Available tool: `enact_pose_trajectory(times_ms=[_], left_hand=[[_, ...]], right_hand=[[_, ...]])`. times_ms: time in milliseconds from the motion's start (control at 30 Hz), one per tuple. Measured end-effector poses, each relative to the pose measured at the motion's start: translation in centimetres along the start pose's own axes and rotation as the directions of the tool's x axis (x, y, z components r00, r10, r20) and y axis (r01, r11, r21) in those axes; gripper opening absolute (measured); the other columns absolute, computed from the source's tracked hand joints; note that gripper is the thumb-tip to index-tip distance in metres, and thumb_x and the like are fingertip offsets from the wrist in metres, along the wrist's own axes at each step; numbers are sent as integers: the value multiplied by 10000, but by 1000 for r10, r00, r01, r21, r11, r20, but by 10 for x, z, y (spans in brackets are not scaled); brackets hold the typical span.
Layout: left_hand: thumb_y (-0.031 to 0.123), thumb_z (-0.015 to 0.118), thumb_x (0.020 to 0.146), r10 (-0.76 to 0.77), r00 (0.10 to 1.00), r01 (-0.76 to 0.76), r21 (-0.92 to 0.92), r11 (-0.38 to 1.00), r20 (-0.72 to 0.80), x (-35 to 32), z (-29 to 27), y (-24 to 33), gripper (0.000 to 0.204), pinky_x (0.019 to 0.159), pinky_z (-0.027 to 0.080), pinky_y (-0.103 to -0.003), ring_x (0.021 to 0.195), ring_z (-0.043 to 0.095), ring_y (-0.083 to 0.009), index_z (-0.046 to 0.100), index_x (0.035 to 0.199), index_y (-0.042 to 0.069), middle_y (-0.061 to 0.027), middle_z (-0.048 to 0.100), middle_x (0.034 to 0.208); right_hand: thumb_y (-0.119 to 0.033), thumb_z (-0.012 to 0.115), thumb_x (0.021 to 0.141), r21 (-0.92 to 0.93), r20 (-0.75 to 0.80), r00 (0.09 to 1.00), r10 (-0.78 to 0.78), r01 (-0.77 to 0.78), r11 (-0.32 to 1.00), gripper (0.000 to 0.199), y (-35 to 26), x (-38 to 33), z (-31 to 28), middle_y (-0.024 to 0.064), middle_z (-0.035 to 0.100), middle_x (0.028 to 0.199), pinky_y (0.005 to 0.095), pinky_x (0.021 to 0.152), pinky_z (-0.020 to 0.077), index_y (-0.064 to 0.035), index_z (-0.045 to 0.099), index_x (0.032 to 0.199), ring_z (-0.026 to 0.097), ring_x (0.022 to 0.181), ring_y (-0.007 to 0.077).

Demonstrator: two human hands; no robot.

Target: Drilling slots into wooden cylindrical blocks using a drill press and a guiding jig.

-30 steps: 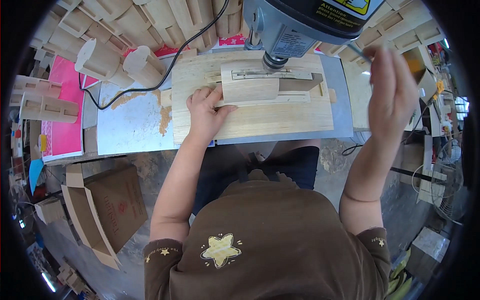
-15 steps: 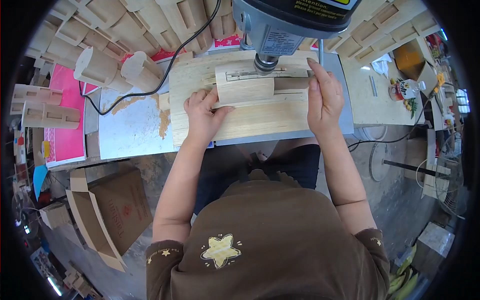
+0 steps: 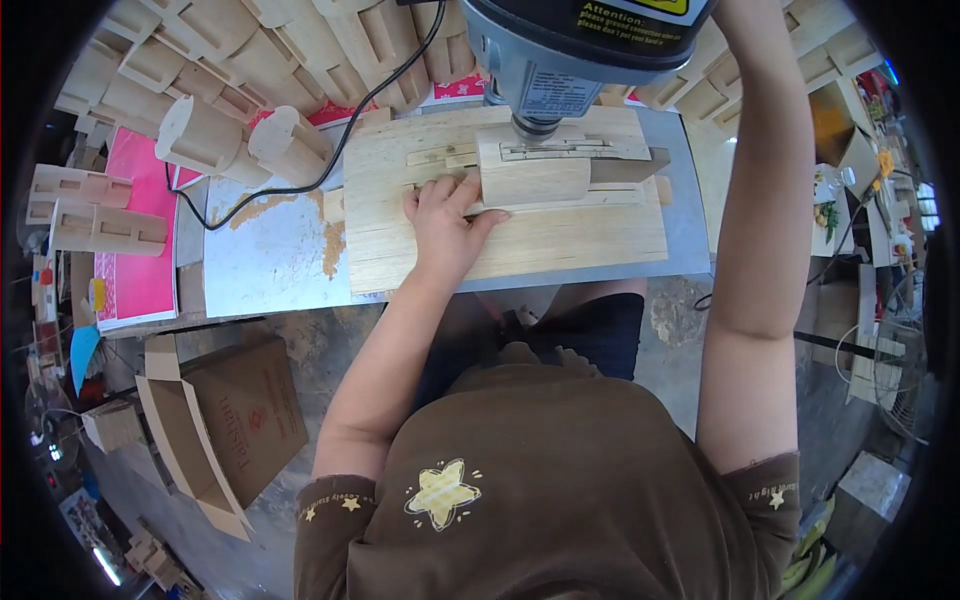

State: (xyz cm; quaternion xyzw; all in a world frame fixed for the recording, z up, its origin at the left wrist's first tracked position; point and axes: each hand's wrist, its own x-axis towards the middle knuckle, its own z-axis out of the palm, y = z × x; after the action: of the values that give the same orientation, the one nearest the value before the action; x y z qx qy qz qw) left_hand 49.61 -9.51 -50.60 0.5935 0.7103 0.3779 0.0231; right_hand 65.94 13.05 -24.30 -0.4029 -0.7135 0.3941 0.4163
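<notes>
Under the chuck (image 3: 536, 128) of a drill press (image 3: 575, 50) lies a pale wooden block (image 3: 535, 178) with a rounded face and a slotted top. It rests on a wooden jig board (image 3: 400, 245). My left hand (image 3: 445, 215) is closed at the block's left end, fingers curled and thumb along its lower edge. A grey-brown flat bar (image 3: 630, 167) sticks out from the block's right end. My right arm reaches up beside the drill head; only the edge of my right hand (image 3: 738, 15) shows at the top rim, its fingers hidden.
Stacks of hollowed wooden blocks (image 3: 220, 40) line the back. Two cylinders (image 3: 290, 145) stand beside a black cable (image 3: 345, 145). Sawdust (image 3: 333, 250) lies on the white table. More blocks (image 3: 108, 228) lie on a pink sheet at left. An open carton (image 3: 245, 420) sits on the floor.
My right hand has left the block's right side and gone up beside the drill head. The block has slid right, with my left hand following at its left end.
</notes>
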Motion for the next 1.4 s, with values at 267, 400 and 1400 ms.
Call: enact_pose_trajectory(times_ms=[267, 400, 1400], left_hand=[[284, 781, 611, 25, 999, -26, -17, 1000, -40, -1, -2, -2, 495, 842, 281, -391, 820, 500, -197, 647, 1062, 128, -8, 516, 752], [288, 779, 612, -1, 1000, 1, -17, 1000, 19, -2, -3, -4, 528, 837, 279, -403, 856, 508, -210, 633, 1103, 162, -6, 541, 809], [264, 795, 596, 0, 1000, 1, -64, 998, 18, 7, 0, 4, 482, 843, 281, -415, 851, 521, -209, 653, 1032, 116, -10, 562, 803]], right_hand=[[-201, 498, 853, -349, -125, 909, -397, 334, 876, 288, -36, -108, 40, 78, 597, 699, 272, 577, 388, 52, 634, 830, 507, 633, 133], [-171, 506, 903, -282, -105, 920, -378, 338, 898, 255, 12, -153, 28, -1, 482, 589, 204, 503, 299, 35, 649, 855, 416, 550, 49], [-171, 463, 901, -232, -146, 833, -533, 495, 837, 261, 29, -24, 25, 62, 606, 754, 263, 673, 434, 30, 629, 915, 553, 761, 130]])
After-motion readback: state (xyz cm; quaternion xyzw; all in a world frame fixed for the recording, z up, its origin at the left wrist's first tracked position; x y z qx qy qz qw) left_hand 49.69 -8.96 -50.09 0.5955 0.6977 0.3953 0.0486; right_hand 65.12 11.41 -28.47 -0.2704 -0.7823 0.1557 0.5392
